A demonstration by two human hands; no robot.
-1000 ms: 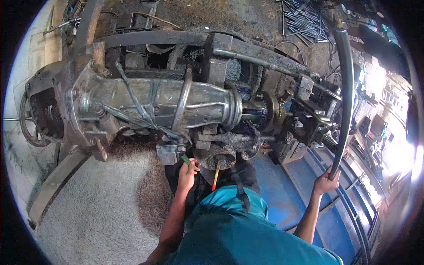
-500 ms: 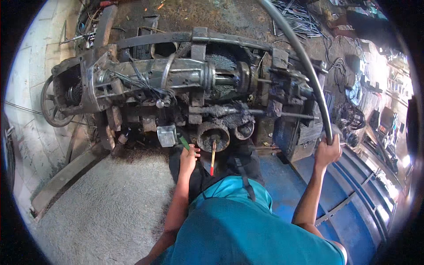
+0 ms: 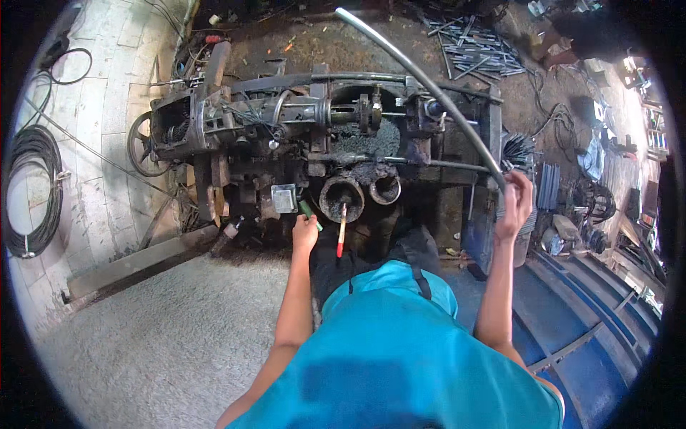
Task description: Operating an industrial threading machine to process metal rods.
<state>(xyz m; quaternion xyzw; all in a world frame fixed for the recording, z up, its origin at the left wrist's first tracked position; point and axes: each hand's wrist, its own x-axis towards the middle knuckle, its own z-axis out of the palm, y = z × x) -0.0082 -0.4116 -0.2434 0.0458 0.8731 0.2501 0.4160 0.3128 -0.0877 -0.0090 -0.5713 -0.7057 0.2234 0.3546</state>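
Note:
My right hand [image 3: 516,204] grips the lower end of a long grey metal rod [image 3: 429,82], which slants up and leftward across the right part of an old, greasy machine [image 3: 286,111]. My left hand [image 3: 305,232] is closed around a short green handle [image 3: 306,208] at the machine's near side. Just left of that handle sits a clear, box-like cover [image 3: 284,199]. To the right of the left hand stands a round pot [image 3: 342,196] with dark grime inside. A brush-like stick [image 3: 341,232] with a red end leans out of it. Beside it is a smaller pot [image 3: 385,187].
Loose metal rods [image 3: 475,53] lie piled on the floor at the far right. A coiled black cable [image 3: 32,189] hangs at the left. Blue metal panels [image 3: 593,343] lie at the lower right. Dark shavings [image 3: 368,139] fill the machine's bed, and a wheel [image 3: 141,143] stands at its left end.
The view has shifted, so the machine appears smaller. The rod now slants more to the left and its far end shows. My right hand has changed its hold on the rod's near end.

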